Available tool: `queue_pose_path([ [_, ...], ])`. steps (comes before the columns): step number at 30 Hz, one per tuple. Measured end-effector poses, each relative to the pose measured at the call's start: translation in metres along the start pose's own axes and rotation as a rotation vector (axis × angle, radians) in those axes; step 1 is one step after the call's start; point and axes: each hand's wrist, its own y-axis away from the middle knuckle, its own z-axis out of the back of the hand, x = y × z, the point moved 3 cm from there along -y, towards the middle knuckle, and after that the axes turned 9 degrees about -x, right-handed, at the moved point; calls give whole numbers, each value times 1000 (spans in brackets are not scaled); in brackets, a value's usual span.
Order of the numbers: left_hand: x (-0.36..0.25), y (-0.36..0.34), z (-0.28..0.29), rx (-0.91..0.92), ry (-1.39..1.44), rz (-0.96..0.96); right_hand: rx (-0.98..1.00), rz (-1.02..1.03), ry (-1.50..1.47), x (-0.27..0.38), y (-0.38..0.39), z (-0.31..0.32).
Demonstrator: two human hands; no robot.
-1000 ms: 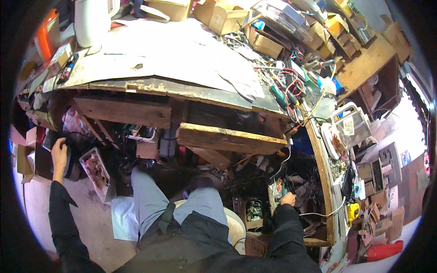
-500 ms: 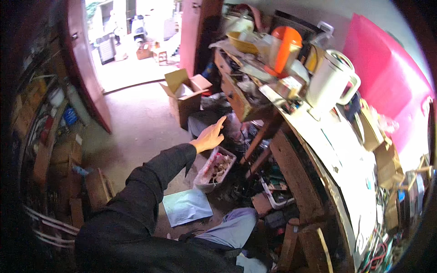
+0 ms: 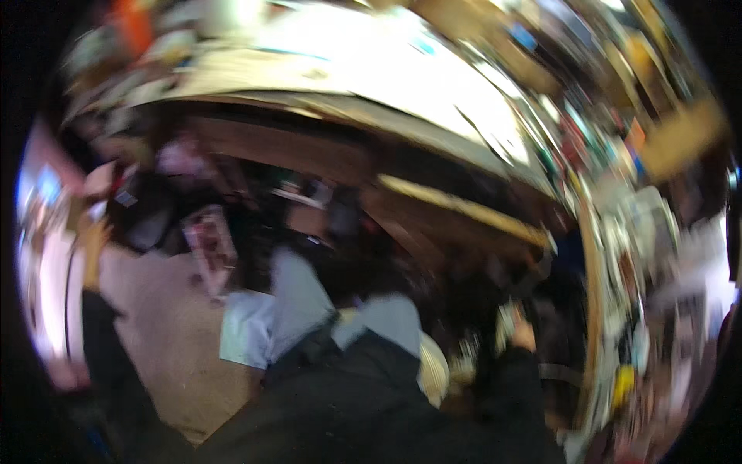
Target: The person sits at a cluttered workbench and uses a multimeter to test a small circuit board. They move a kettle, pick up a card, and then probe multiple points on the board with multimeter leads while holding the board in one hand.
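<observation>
The picture is badly smeared by motion. My left hand (image 3: 93, 236) is stretched out low at the far left, beside dark clutter under the wooden workbench (image 3: 433, 197); whether it holds anything I cannot tell. My right hand (image 3: 525, 336) reaches down at the right, next to a small pale thing (image 3: 506, 317) among clutter by the bench's leg. Its fingers are too blurred to read. My knees in grey trousers (image 3: 301, 294) are in the middle.
A pale sheet (image 3: 363, 77) covers the bench top. On the floor lie a clear box of small parts (image 3: 209, 240) and a pale blue sheet (image 3: 243, 329). A crowded shelf (image 3: 641, 255) runs down the right side.
The view has swung from the doorway side back to the bench front. My left arm, pointing toward the boxes half a second ago, is low at the left again.
</observation>
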Motion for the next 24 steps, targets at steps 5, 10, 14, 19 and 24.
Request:
queue_pose_path([
  [5, 36, 20, -43, 157, -39, 216, 10, -197, 26, -70, 7, -21],
  [10, 59, 25, -84, 347, -17, 301, 56, -218, 63, -65, 18, 14],
  [14, 63, 32, -88, 366, -93, 299, 12, -269, -16, -80, 22, 20],
  [19, 51, 25, -87, 319, -90, 361, -97, -238, -101, -94, 27, 17],
  [24, 33, 29, -114, 370, -110, 356, -126, -189, -133, -82, 32, -11],
])
